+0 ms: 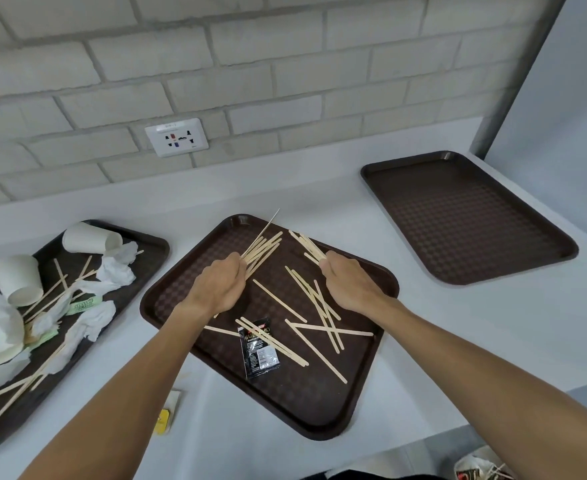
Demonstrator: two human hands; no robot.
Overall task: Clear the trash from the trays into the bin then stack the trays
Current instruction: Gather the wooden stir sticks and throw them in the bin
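Three brown trays lie on a white counter. The middle tray (305,407) holds several loose wooden stir sticks (314,336) and a black sachet (259,351). My left hand (219,284) grips a bundle of sticks (262,249) over the tray's far part. My right hand (349,280) grips a smaller bundle of sticks (307,245) beside it. The left tray (153,247) is piled with paper cups (18,278), crumpled napkins (115,271), sticks and green sachets. The right tray (468,220) has nothing on it.
A small yellow packet (167,412) lies on the counter by the middle tray's near left corner. A wall socket (177,136) sits in the brick wall behind. Below the counter edge at bottom right, a bin (482,467) with trash shows partly.
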